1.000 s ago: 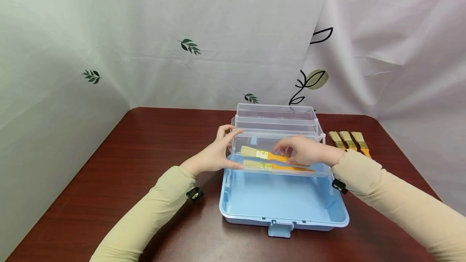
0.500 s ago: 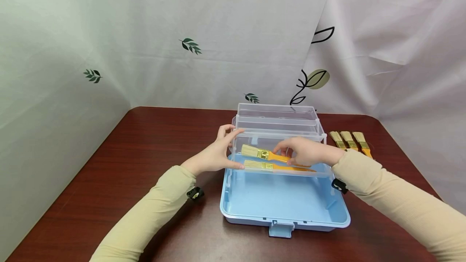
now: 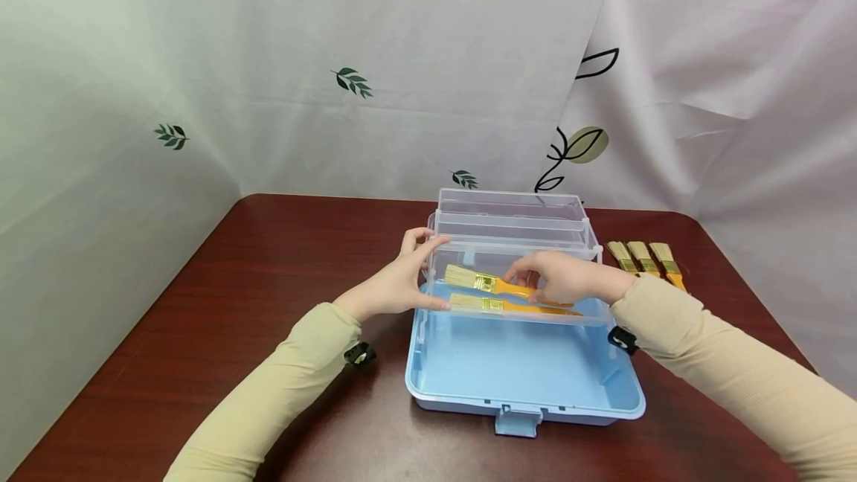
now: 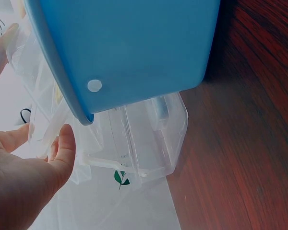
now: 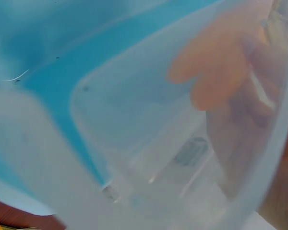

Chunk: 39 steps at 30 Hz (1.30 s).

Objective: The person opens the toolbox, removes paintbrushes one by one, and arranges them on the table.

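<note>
In the head view, my left hand (image 3: 391, 281) holds the left end of a clear plastic tray (image 3: 529, 316), thumb at its front corner and fingers along its back edge. The left wrist view shows the thumb and fingers around the clear plastic. Inside the tray lie two flat paintbrushes with pale bristles and orange handles. My right hand (image 3: 565, 277) reaches in and pinches the handle of the rear paintbrush (image 3: 478, 280). The front paintbrush (image 3: 492, 305) lies along the tray's front wall. Through blurry plastic, the right wrist view shows curled right fingers (image 5: 221, 72).
The tray belongs to an open light-blue case (image 3: 515, 370) with a front latch (image 3: 518, 421). More clear tiers (image 3: 512, 225) rise behind. To the right, three more paintbrushes (image 3: 645, 259) lie on the dark red table (image 3: 268, 281). A pale curtain (image 3: 402, 125) hangs behind.
The rear paintbrush has turned slightly in my right fingers, so its metal band shows a different face. My left hand keeps its place on the tray.
</note>
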Each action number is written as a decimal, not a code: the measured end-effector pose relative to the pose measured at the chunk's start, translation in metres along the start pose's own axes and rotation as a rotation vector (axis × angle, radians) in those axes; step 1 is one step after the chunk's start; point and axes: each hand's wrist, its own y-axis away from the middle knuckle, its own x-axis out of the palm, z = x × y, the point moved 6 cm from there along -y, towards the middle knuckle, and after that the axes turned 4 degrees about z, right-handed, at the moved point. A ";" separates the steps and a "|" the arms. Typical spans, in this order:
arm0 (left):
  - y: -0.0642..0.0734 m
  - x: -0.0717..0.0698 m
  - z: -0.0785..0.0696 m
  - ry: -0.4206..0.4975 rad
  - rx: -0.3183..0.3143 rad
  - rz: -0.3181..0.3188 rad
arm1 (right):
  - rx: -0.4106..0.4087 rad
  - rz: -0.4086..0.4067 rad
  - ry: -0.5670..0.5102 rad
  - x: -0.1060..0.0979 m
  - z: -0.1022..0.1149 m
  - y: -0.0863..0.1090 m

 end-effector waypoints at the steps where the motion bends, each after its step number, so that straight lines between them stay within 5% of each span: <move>1: 0.000 0.000 0.000 -0.002 0.000 0.000 | 0.002 0.002 0.000 0.000 0.000 0.000; 13: 0.000 -0.001 -0.002 -0.004 0.004 -0.004 | 0.061 0.036 -0.123 -0.001 -0.006 -0.001; 25: 0.000 0.000 -0.001 0.006 0.014 0.007 | 0.105 0.182 -0.561 0.008 -0.024 0.001; 32: 0.000 0.000 0.000 0.013 0.018 0.007 | 0.035 0.257 -0.768 0.007 -0.026 0.008; 39: 0.000 0.000 0.000 0.018 0.028 0.009 | -0.061 0.239 -0.881 0.004 -0.027 0.021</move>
